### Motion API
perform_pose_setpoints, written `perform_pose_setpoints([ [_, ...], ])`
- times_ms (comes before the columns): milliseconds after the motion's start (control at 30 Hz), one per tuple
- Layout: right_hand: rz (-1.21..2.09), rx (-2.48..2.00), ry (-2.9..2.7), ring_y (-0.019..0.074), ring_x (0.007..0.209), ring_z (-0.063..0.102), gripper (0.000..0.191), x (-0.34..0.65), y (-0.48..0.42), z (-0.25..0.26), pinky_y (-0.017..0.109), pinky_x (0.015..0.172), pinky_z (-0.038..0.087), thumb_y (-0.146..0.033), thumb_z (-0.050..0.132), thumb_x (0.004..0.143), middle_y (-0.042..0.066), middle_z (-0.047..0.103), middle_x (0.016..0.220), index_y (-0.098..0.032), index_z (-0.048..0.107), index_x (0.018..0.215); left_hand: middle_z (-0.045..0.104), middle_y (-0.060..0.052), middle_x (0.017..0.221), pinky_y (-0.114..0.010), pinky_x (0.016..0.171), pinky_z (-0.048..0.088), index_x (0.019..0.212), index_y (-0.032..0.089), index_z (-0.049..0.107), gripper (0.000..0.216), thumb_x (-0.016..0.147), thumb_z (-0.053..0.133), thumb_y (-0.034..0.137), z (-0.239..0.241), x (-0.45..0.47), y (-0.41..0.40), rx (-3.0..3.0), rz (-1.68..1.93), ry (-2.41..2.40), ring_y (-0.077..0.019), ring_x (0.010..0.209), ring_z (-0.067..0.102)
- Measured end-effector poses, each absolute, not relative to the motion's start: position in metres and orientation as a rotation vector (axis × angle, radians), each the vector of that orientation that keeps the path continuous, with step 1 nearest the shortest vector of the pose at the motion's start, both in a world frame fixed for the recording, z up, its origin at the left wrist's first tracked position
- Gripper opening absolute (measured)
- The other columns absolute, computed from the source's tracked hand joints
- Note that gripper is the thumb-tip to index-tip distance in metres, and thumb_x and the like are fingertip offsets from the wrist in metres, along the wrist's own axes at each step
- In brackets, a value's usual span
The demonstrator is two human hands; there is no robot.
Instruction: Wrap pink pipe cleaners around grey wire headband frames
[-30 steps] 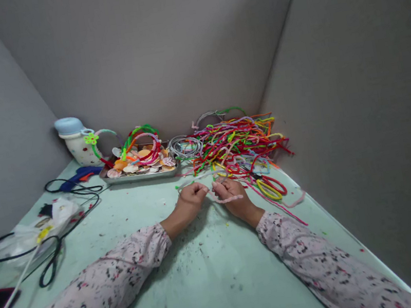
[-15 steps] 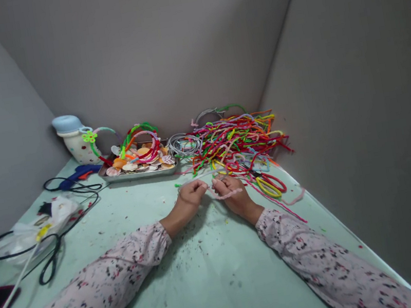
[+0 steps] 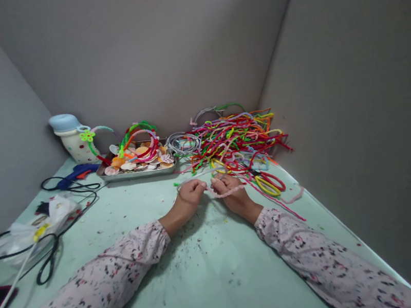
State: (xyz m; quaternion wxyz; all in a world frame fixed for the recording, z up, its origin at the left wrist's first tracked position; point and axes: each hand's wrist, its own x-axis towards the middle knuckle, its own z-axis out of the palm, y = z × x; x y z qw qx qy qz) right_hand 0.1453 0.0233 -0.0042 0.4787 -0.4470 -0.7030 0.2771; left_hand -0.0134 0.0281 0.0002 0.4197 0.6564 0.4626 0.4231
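My left hand (image 3: 190,197) is closed, thumb and fingertips pinched at one end of a pale pink pipe cleaner (image 3: 227,193). Close beside it my right hand (image 3: 235,197) is closed too, its fingers curled in a pinch. The pipe cleaner runs from between the fingertips across the front of the right hand, its free end pointing right. Behind both hands arches a thin greyish hoop (image 3: 205,172), with a bit of green at its left end. How the hoop sits in the fingers is hidden.
Colourful pipe cleaners (image 3: 237,136) lie heaped at the back right, with scissors (image 3: 268,184) in front. A metal tray (image 3: 138,174) of shells and decorated hoops stands at the back, beside coiled wire hoops (image 3: 184,144). Leftward are a bottle (image 3: 76,143), black cable (image 3: 57,241) and plastic bag (image 3: 19,238).
The free end of the pink pipe cleaner has shifted slightly to the right. Both hands stay closed in nearly the same place, and the view has moved a little.
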Motion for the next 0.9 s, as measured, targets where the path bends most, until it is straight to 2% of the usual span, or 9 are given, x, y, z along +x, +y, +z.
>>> perform_pose_setpoints([
  [467,0.676,-1.051,-1.720,0.0142,0.064,0.052,0.030,0.145,0.023,-0.006,0.026,0.063,0.039,-0.035,0.046,0.090,0.000,0.056,0.066,-0.019,0.053,0.065,0.049,0.001,0.060,-0.027,0.060,0.034,0.068,0.016,0.056,0.028,0.077,0.046,0.040,-0.004,-0.015,0.034,1.770,1.019,1.139,-0.0146,0.062,0.044],
  [633,0.679,-1.075,-1.713,0.0148,0.063,0.052,0.032,0.145,0.024,-0.005,0.026,0.060,0.038,-0.036,0.046,0.089,0.000,0.057,0.063,-0.019,0.053,0.063,0.045,0.003,0.057,-0.025,0.055,0.032,0.069,0.017,0.055,0.031,0.081,0.046,0.044,-0.008,-0.016,0.032,1.702,1.006,1.147,-0.0131,0.058,0.041],
  [900,0.678,-1.080,-1.700,0.0151,0.063,0.053,0.032,0.145,0.024,-0.006,0.026,0.060,0.040,-0.037,0.046,0.088,0.000,0.056,0.061,-0.019,0.054,0.063,0.052,0.002,0.061,-0.025,0.058,0.035,0.068,0.016,0.057,0.031,0.079,0.048,0.044,-0.010,-0.016,0.034,1.635,1.026,1.134,-0.0135,0.060,0.045],
])
